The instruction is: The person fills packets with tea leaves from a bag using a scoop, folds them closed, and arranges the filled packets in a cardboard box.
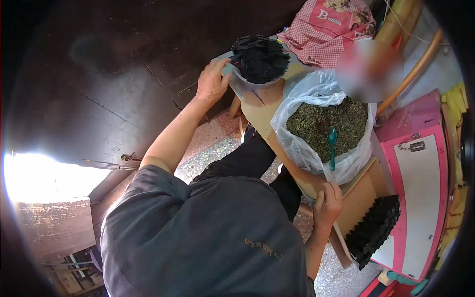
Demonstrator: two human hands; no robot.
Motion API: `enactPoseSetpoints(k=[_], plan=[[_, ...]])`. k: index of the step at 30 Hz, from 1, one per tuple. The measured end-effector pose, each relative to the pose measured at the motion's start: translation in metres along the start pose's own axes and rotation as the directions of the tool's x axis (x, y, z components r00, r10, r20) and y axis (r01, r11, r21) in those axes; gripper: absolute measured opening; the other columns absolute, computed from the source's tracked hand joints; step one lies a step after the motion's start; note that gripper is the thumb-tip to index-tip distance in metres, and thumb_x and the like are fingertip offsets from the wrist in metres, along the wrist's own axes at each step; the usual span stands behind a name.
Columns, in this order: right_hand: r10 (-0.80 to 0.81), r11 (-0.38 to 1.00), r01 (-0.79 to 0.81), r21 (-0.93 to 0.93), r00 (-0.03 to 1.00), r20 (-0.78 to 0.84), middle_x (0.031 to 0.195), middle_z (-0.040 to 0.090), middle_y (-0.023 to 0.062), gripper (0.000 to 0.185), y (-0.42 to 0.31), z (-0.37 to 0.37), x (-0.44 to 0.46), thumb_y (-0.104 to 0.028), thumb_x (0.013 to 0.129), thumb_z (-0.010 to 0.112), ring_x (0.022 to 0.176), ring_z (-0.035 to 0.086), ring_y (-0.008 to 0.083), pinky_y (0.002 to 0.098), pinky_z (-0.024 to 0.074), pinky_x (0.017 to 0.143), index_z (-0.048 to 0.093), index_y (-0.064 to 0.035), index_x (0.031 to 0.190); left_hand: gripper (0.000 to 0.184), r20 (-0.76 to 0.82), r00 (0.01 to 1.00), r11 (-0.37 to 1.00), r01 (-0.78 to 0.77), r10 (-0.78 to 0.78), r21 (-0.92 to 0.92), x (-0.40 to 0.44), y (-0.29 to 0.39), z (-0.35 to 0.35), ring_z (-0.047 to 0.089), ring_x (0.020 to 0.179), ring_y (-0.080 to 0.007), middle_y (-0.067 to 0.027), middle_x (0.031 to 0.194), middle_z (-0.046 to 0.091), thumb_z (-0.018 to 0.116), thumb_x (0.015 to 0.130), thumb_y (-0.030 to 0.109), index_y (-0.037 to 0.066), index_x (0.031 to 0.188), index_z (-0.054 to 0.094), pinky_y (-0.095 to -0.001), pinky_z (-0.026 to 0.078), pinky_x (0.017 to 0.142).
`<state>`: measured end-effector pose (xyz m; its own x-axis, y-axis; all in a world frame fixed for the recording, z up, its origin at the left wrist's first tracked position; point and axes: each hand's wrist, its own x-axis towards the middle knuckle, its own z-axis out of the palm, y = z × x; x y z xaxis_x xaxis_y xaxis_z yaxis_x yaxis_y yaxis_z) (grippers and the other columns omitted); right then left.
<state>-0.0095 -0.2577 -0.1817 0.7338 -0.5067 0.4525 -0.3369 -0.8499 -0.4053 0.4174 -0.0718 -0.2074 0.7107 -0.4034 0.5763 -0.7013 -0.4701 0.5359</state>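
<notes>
In the head view, dark leafy material is held in a clear plastic bag, with a green spoon laid on top. Black pieces are heaped in a round container, its rim clamped between the left hand's thumb and fingers. More black folded pieces are contained in a cardboard box. The right hand's fingers are curled together beside it; anything pinched cannot be made out.
</notes>
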Motion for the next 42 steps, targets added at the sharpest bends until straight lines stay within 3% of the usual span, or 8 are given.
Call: enactPoseSetpoints(k=[5,20,27,29,33,38,40,42], plan=[[0.028,0.999,-0.028,-0.041,0.999,-0.017,0.104,0.065,0.0184,0.020,0.004,0.002,-0.008,0.004,0.075,0.064,0.094,0.063,0.0360,0.0420,0.0497,0.083,0.066,-0.0002,0.095,0.037,0.023,0.998,0.982,-0.068,0.065,0.177,0.014,-0.001,0.005,0.057,0.105,-0.0319,-0.0099,0.113,0.059,0.066,0.082,0.011,0.014,0.118,0.059,-0.0408,0.047,0.091],[0.113,0.992,-0.112,-0.055,0.993,0.024,0.105,0.064,0.0205,0.023,-0.001,0.000,-0.015,0.005,0.075,0.061,0.097,0.063,0.0374,0.0410,0.0500,0.087,0.066,0.0007,0.098,0.019,-0.015,1.000,0.976,-0.008,0.012,0.216,0.029,-0.013,0.026,0.056,0.098,-0.0320,-0.0093,0.097,0.055,0.072,0.077,0.015,0.014,0.095,0.069,-0.0427,0.048,0.085],[0.117,0.991,-0.117,-0.058,0.993,0.009,0.105,0.064,0.0205,0.024,0.002,0.000,-0.017,0.004,0.076,0.062,0.099,0.063,0.0375,0.0404,0.0500,0.088,0.066,0.0012,0.099,0.014,-0.012,0.999,0.981,-0.039,0.042,0.191,0.029,-0.005,0.009,0.055,0.100,-0.0319,-0.0103,0.105,0.056,0.073,0.078,0.014,0.009,0.091,0.071,-0.0410,0.046,0.087],[0.108,0.993,-0.107,-0.050,0.994,0.013,0.105,0.064,0.0202,0.024,0.004,-0.001,-0.018,0.005,0.076,0.062,0.098,0.063,0.0374,0.0401,0.0500,0.087,0.065,0.0016,0.099,0.014,-0.163,0.972,0.954,-0.118,0.167,0.276,0.034,0.008,-0.014,0.056,0.096,-0.0304,-0.0070,0.106,0.057,0.073,0.077,0.018,0.011,0.089,0.071,-0.0424,0.047,0.080],[0.117,0.992,-0.116,-0.040,0.993,0.014,0.105,0.064,0.0198,0.024,0.004,-0.001,-0.014,0.006,0.076,0.061,0.098,0.063,0.0375,0.0399,0.0501,0.087,0.065,0.0014,0.099,0.015,-0.337,0.882,0.938,-0.263,0.329,0.227,0.038,0.071,-0.072,0.055,0.095,-0.0298,-0.0081,0.102,0.060,0.076,0.071,0.008,0.009,0.085,0.070,-0.0400,0.044,0.082],[0.004,1.000,-0.004,0.018,1.000,-0.016,0.103,0.065,0.0187,0.024,-0.017,-0.005,0.017,0.006,0.076,0.062,0.095,0.064,0.0352,0.0376,0.0508,0.085,0.066,0.0003,0.099,0.020,-0.286,0.824,0.865,-0.502,0.489,0.032,0.020,0.167,-0.101,0.055,0.097,-0.0306,-0.0075,0.102,0.060,0.076,0.066,0.004,0.009,0.084,0.067,-0.0400,0.044,0.084],[-0.051,0.998,0.054,0.028,0.992,-0.116,0.103,0.065,0.0182,0.024,-0.035,-0.009,0.035,0.006,0.077,0.062,0.094,0.064,0.0340,0.0373,0.0511,0.085,0.066,0.0006,0.100,0.018,-0.204,0.726,0.720,-0.684,0.657,-0.114,0.010,0.193,-0.081,0.055,0.099,-0.0292,-0.0058,0.102,0.058,0.070,0.065,0.007,0.011,0.082,0.064,-0.0404,0.043,0.084],[-0.110,0.993,0.118,0.025,0.970,-0.216,0.103,0.065,0.0178,0.024,-0.055,-0.017,0.050,0.005,0.078,0.062,0.093,0.065,0.0328,0.0369,0.0513,0.085,0.067,0.0009,0.101,0.013,-0.041,0.680,0.652,-0.717,0.732,-0.245,-0.008,0.213,-0.049,0.053,0.103,-0.0261,-0.0056,0.102,0.056,0.064,0.068,0.013,0.009,0.081,0.062,-0.0404,0.040,0.089]])
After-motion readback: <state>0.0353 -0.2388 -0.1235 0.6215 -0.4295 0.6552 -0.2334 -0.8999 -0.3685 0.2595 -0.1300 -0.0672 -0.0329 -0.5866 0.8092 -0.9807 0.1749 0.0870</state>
